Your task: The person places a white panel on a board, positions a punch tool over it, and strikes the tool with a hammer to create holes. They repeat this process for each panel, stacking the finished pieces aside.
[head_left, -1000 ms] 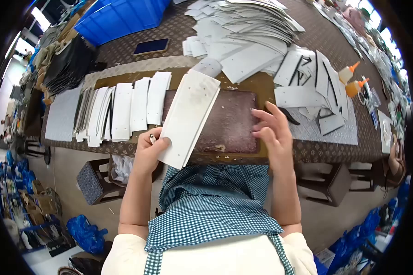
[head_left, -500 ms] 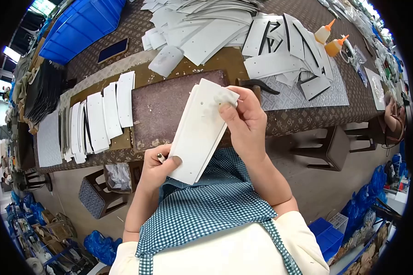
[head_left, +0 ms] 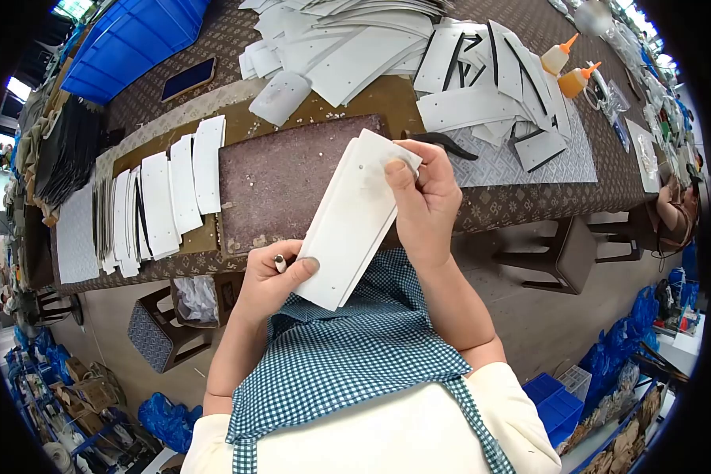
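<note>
Gripping the upper right corner of a few white panels (head_left: 351,217), the right hand (head_left: 428,201) has its thumb pressed on a greyish smudge. The left hand (head_left: 272,280) clamps the lower left edge, thumb on top, with a pen-like thing (head_left: 280,263) tucked in its fingers. The panels tilt, slightly offset, above the near edge of a dark red board (head_left: 276,178).

Left of the board stands a neat row of white strips (head_left: 160,205), overlapping and upright to the person; I'd judge those sorted. Beyond lies a big, untidy heap of white pieces (head_left: 355,59), and to the right loose pieces with black strips (head_left: 482,103), near two orange-tipped bottles (head_left: 555,59). To my eye it's partway along, plenty unarranged, though I can't tell which pieces are finished. The held ones belong to neither group for now.
</note>
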A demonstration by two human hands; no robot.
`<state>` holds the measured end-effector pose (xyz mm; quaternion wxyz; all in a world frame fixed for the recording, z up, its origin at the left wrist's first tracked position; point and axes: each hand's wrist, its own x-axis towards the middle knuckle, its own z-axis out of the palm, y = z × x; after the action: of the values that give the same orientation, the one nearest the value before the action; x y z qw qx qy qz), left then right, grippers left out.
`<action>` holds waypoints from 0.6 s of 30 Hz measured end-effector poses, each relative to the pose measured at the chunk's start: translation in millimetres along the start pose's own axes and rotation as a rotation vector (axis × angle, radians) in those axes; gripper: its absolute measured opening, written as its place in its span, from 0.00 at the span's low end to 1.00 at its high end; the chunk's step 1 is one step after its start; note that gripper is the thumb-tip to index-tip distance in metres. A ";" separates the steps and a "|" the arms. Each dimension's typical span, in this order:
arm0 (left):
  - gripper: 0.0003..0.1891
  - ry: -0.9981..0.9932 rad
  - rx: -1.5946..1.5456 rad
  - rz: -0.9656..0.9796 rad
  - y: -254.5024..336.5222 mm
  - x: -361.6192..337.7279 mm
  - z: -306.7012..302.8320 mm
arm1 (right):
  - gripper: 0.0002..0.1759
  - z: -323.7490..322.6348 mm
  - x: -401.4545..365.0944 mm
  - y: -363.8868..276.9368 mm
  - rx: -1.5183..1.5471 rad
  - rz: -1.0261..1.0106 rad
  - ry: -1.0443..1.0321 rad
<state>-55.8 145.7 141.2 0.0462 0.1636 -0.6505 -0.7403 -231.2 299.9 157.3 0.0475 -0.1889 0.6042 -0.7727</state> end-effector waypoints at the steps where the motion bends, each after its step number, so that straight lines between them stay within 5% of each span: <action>1: 0.13 0.002 0.017 -0.003 -1.2 3.3 1.2 | 0.12 -2.7 1.7 4.1 -0.049 -0.017 0.014; 6: 0.12 0.089 0.222 -0.063 -6.6 19.2 -9.4 | 0.13 -46.3 -3.5 19.6 -0.212 0.121 0.023; 10: 0.15 0.129 0.447 -0.068 -5.3 38.4 -53.4 | 0.16 -99.1 -15.9 46.5 -0.818 0.111 0.104; 13: 0.15 0.024 0.405 -0.126 8.4 61.1 -81.9 | 0.25 -100.1 -30.0 44.9 -1.098 0.197 0.020; 18: 0.13 -0.241 0.606 -0.197 24.4 111.9 -83.3 | 0.23 -101.8 -22.5 53.3 -1.164 0.378 -0.011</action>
<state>-139.7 31.6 136.3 -0.1536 0.1433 -0.8228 -0.5281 -254.3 385.8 81.0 0.0758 -0.0775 0.9499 -0.2930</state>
